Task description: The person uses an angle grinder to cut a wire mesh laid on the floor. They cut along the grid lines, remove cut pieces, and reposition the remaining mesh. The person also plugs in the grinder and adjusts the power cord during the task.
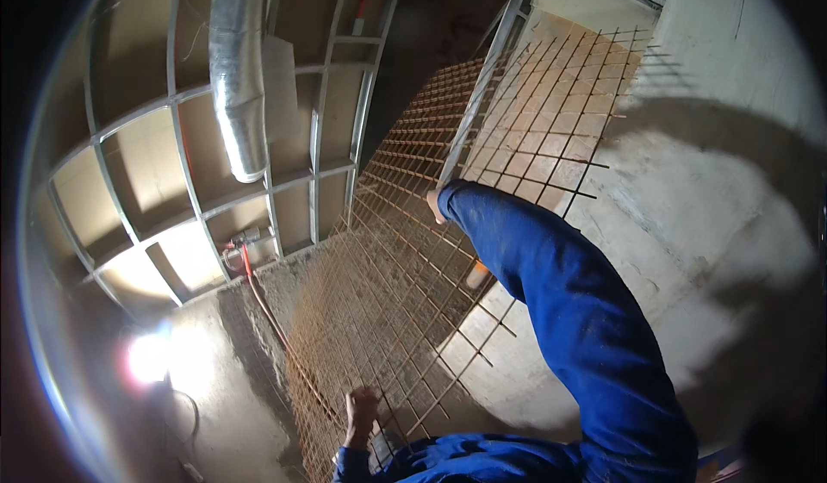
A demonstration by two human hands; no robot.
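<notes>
A large sheet of rusty welded wire mesh [405, 250] stretches from low in front of me up toward the wall opening, tilted. Near its lower end my left hand [362, 412] is closed in a fist round its wires. My right arm, in a blue sleeve, reaches up across the sheet. At the cuff a small part of my right hand [435, 207] shows, closed at the mesh beside an upright metal stud [463, 134]; the sleeve hides most of its fingers. An orange-and-white object [476, 274] shows through the mesh below that arm.
A metal stud frame [174, 99] with boards stands at the left, and a silver duct [237, 78] hangs before it. A bright lamp [148, 358] glows at the lower left. A red hose [258, 293] runs down behind the mesh. A pale wall [741, 190] rises on the right.
</notes>
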